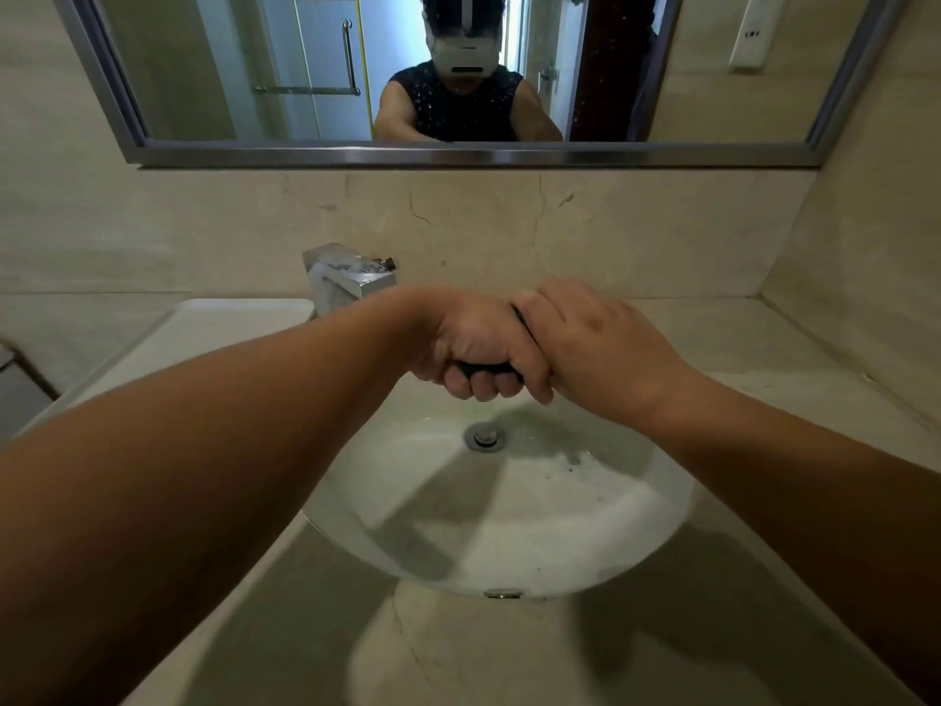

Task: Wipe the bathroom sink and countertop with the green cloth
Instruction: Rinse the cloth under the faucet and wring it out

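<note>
Sink (509, 527), wet around its drain (485, 437), lies below left hand (473, 343) and right hand (596, 343) gripping dark cloth (483, 369).

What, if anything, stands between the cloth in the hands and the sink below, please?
Nothing visible does. The left hand grips the cloth, the right hand against it, above the sink near the drain; the tap stands behind, aside.
</note>
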The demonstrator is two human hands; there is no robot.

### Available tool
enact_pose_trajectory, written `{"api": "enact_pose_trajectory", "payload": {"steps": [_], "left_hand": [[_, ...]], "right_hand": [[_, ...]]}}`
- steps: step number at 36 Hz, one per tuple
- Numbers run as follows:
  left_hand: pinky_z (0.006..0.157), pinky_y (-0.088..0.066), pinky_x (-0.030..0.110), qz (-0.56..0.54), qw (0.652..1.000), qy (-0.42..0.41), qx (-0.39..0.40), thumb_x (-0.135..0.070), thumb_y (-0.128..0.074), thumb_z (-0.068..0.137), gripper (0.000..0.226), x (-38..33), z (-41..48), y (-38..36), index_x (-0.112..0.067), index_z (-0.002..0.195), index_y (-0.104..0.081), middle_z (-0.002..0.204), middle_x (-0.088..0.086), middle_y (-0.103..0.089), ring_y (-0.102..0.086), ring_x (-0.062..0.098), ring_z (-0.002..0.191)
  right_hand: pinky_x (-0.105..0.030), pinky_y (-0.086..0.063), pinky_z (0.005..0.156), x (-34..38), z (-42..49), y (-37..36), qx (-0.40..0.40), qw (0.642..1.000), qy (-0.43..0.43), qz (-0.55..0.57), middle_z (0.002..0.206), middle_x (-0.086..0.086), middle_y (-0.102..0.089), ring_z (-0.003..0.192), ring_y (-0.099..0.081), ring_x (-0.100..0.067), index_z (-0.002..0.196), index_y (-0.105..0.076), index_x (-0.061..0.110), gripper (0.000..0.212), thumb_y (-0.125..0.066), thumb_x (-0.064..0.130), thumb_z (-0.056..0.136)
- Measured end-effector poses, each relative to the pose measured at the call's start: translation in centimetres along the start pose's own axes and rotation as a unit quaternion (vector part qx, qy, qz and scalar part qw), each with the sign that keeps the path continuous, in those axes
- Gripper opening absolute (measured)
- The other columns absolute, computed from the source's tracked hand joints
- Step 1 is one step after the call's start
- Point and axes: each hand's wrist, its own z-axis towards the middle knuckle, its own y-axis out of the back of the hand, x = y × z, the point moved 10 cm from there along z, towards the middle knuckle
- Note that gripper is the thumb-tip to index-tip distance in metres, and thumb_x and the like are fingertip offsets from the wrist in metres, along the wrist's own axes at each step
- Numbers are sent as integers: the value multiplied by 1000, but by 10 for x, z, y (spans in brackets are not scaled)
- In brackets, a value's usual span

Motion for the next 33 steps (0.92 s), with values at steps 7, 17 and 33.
{"api": "enact_pose_trajectory", "payload": {"steps": [7,17,33], "left_hand": [[45,-20,24,91,980,0,-179,-5,-60,89,30,-1,12,13,-15,69,-40,61,5,-37,-26,18,45],[61,-37,31,453,843,-35,-286,-8,-51,99,17,-15,16,16,-10,86,-62,70,2,-48,-47,21,63],[46,-33,35,514,767,-108,-369,-19,-57,96,31,-23,-1,19,-13,122,-41,67,-1,-42,-40,21,50]], "right_hand": [[-34,-43,58,-23,0,-38,246,954,-155,-72,67,6,-49,64,-52,-26,89,-50,27,11,-59,26,95],[-28,-39,53,-25,-14,-73,368,897,-243,-19,68,-2,-57,56,-54,-23,70,-57,18,17,-55,9,84],[-25,-24,45,-12,-49,-104,381,716,-420,407,49,-5,-36,37,-26,-18,68,-48,11,25,-67,5,83]]}}
